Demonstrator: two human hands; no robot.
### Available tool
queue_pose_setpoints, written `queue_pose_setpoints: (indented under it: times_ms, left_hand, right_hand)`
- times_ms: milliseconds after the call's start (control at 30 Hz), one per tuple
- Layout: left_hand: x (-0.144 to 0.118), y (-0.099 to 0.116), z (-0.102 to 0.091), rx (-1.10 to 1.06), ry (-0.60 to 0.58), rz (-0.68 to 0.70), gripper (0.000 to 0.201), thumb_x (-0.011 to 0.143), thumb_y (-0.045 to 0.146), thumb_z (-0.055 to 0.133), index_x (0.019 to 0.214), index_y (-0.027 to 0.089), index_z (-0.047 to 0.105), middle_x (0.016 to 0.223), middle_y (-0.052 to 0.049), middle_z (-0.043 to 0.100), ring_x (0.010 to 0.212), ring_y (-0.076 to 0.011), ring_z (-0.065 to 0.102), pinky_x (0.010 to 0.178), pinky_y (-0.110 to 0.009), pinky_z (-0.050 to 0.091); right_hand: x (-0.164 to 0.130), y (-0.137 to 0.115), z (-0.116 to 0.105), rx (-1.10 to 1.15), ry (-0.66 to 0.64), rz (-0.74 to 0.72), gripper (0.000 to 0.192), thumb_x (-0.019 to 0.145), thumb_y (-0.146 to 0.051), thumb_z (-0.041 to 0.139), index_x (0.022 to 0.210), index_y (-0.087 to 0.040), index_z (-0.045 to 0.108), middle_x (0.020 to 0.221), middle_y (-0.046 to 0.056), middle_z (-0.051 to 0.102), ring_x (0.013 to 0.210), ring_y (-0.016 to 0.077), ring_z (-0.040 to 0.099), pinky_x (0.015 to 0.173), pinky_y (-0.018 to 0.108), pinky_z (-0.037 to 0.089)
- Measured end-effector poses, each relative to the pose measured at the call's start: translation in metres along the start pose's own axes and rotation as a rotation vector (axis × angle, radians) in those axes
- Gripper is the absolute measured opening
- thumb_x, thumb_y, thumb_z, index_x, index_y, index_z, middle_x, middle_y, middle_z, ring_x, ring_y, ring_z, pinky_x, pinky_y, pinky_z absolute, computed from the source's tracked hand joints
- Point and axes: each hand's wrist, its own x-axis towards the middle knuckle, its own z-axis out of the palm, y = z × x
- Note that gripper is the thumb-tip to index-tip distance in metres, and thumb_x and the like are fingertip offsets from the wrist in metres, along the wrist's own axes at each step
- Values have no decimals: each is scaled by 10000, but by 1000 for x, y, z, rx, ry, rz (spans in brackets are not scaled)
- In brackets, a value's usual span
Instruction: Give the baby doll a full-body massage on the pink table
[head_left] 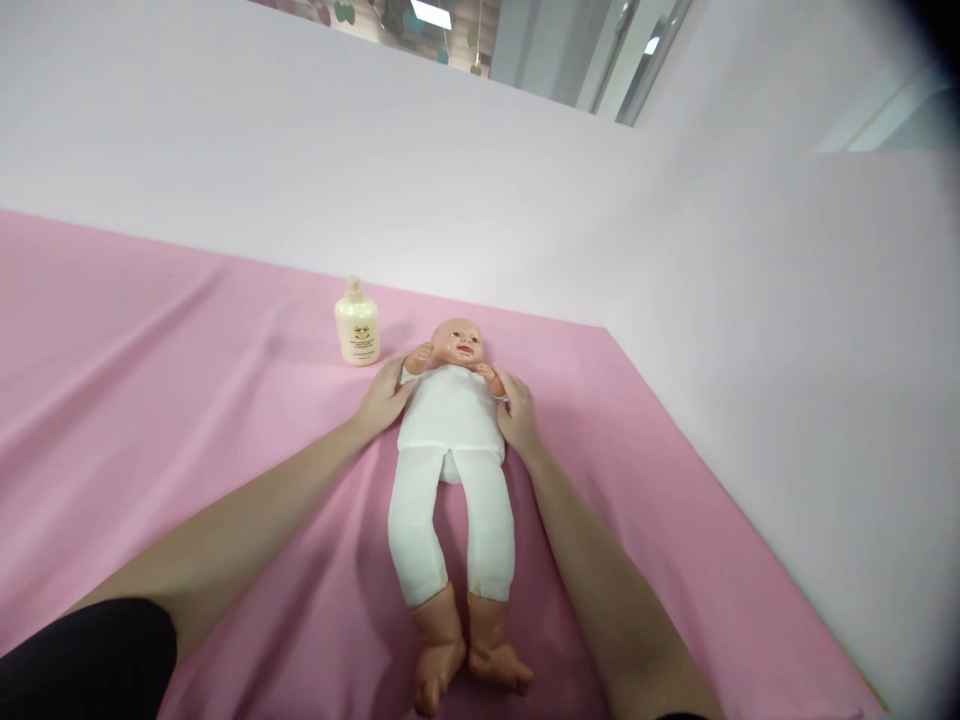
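Observation:
A baby doll (450, 410) in a white top and white trousers lies on its back, head away from me and bare feet toward me. My left hand (384, 402) is against the doll's side and upper arm at the left of the picture. Its fingers curve round behind the small arm. At the opposite side, my right hand (519, 412) cups the doll's other upper arm, with fingertips by the doll's raised hand. Both hands hold the doll between them, and some fingers are partly hidden. Wet-looking specks show on the doll's head.
A cream pump bottle (358, 325) with a printed label stands upright beyond my left hand. Pink cloth (247, 400) with creases covers the surface. White walls (450, 200) rise behind it and along the right. A window (555, 50) sits in the back wall.

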Motion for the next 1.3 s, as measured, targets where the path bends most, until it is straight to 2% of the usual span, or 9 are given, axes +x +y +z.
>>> queue_pose_setpoints:
  times_ms: [233, 400, 567, 733, 867, 967, 1067, 1200, 1300]
  left_hand:
    - [0, -10, 2, -112, 78, -105, 449, 863, 336, 481, 1266, 145, 425, 1242, -133, 533, 1163, -261, 488, 1017, -440, 368]
    - [0, -15, 3, -241, 181, -232, 412, 854, 320, 478, 1242, 195, 417, 1263, -115, 510, 1193, -237, 468, 1048, -431, 341]
    - [2, -17, 3, -384, 311, -392, 337, 843, 308, 485, 1167, 241, 420, 1227, -84, 514, 1193, -213, 468, 1051, -402, 347]
    - [2, -22, 2, -451, 364, -526, 295, 844, 344, 494, 1109, 238, 419, 1146, -80, 542, 1115, -218, 517, 977, -392, 420]
    - [1, -19, 1, -330, 289, -375, 325, 858, 343, 473, 1155, 219, 431, 1159, -83, 546, 1109, -213, 516, 991, -383, 400]
    - [0, -12, 1, -85, 124, -141, 376, 862, 311, 465, 1217, 186, 454, 1189, -106, 543, 1129, -237, 494, 1016, -423, 366]
    - [-1, -5, 2, 152, -25, 10, 447, 849, 267, 467, 1289, 184, 455, 1237, -120, 521, 1166, -270, 461, 1029, -466, 340]
    - [-3, -2, 4, 265, -122, 81, 471, 829, 186, 448, 1298, 219, 489, 1228, -106, 528, 1145, -274, 477, 1016, -471, 352]
    - [-4, -4, 4, 284, -131, 88, 482, 833, 172, 440, 1310, 220, 480, 1230, -104, 528, 1148, -272, 474, 1016, -468, 354]
  right_hand:
    - [-1, 3, 0, 141, 90, 132, 616, 790, -105, 395, 1393, -215, 334, 1392, 77, 442, 1290, 199, 400, 1104, 437, 311]
    - [1, 2, -4, 351, 228, 248, 684, 782, -138, 438, 1424, -202, 210, 1486, 88, 304, 1378, 183, 284, 1143, 432, 233]
    - [5, 5, -6, 463, 393, 308, 729, 724, -124, 438, 1406, -207, 193, 1473, 92, 308, 1367, 171, 300, 1143, 433, 218]
    - [4, 12, -6, 474, 457, 444, 748, 718, -148, 443, 1412, -198, 168, 1471, 108, 295, 1368, 188, 291, 1138, 450, 218]
    - [4, 8, -8, 434, 412, 359, 710, 754, -163, 431, 1416, -210, 179, 1478, 94, 297, 1368, 181, 293, 1135, 452, 235]
    - [3, 3, -7, 375, 274, 235, 650, 801, -180, 422, 1419, -205, 219, 1474, 88, 320, 1363, 178, 310, 1133, 425, 258]
    - [1, 0, -4, 252, 151, 172, 595, 822, -171, 412, 1405, -211, 297, 1408, 87, 417, 1308, 195, 384, 1100, 424, 317]
    - [1, -7, -2, 34, -18, 26, 619, 744, -33, 347, 1307, -252, 480, 1228, 46, 560, 1167, 198, 479, 1054, 416, 360]
    - [2, -11, -3, -26, -65, -13, 671, 704, 4, 331, 1295, -261, 503, 1189, 39, 573, 1128, 196, 491, 1030, 395, 378]
